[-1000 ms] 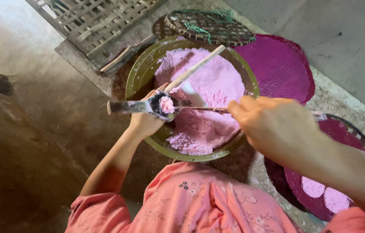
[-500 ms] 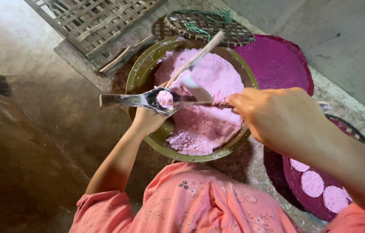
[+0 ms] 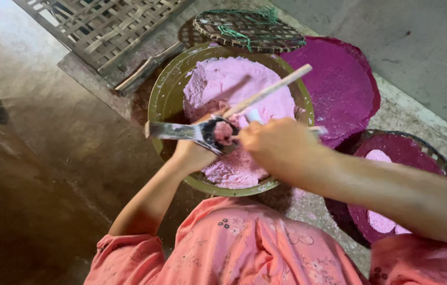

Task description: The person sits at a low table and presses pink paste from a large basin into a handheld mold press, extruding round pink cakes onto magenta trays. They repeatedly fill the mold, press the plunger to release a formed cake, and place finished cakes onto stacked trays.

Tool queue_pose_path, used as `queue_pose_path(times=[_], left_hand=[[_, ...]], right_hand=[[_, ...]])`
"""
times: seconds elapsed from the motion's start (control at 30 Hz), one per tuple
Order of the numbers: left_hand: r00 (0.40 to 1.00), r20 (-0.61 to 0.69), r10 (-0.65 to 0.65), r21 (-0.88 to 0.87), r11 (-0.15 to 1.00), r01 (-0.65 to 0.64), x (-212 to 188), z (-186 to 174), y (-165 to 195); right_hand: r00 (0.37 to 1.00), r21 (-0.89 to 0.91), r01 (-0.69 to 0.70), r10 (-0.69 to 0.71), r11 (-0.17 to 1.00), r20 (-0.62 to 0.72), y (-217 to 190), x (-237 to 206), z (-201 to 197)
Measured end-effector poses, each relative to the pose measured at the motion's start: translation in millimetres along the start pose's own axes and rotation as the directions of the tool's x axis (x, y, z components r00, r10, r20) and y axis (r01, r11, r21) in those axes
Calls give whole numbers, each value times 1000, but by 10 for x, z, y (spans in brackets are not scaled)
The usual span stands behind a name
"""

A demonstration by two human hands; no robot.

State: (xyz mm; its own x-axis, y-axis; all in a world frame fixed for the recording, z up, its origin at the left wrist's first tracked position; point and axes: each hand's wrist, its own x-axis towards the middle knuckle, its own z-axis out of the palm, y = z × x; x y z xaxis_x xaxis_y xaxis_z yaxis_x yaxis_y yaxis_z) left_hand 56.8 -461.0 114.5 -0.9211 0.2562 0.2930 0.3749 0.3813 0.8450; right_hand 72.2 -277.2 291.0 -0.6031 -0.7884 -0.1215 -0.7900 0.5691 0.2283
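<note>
Right hand (image 3: 276, 145) slid left to the scoop (image 3: 218, 134) pinched in left hand (image 3: 194, 153), over the bowl (image 3: 162, 100).

Single head-worn view, looking steeply down from close above onto the olive bowl (image 3: 166, 95) on the ground; lap at the near edge, woven bamboo mat (image 3: 102, 31) far left, concrete far right.
</note>
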Motion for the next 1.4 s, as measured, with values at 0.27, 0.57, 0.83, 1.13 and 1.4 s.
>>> queue_pose_path(times=[0.27,0.57,0.83,1.13,1.4], left_hand=[[958,11,288,530,810,-250,61,-128,-103],[963,-114,-246,75,964,255,45,-245,6],[891,-401,215,500,866,16,114,-214,119],[900,-326,291,641,767,-16,119,-179,-44],[955,-262,-140,-378,925,32,69,-274,-565]], right_hand=[[991,-144,-65,48,987,-123,38,-164,10],[962,303,-268,274,914,26,272,-470,553],[877,884,21,416,467,-240,-171,-35,1380],[873,977,-165,482,138,79,-42,-160,1630],[886,880,103,360,463,-293,233,-369,1420]])
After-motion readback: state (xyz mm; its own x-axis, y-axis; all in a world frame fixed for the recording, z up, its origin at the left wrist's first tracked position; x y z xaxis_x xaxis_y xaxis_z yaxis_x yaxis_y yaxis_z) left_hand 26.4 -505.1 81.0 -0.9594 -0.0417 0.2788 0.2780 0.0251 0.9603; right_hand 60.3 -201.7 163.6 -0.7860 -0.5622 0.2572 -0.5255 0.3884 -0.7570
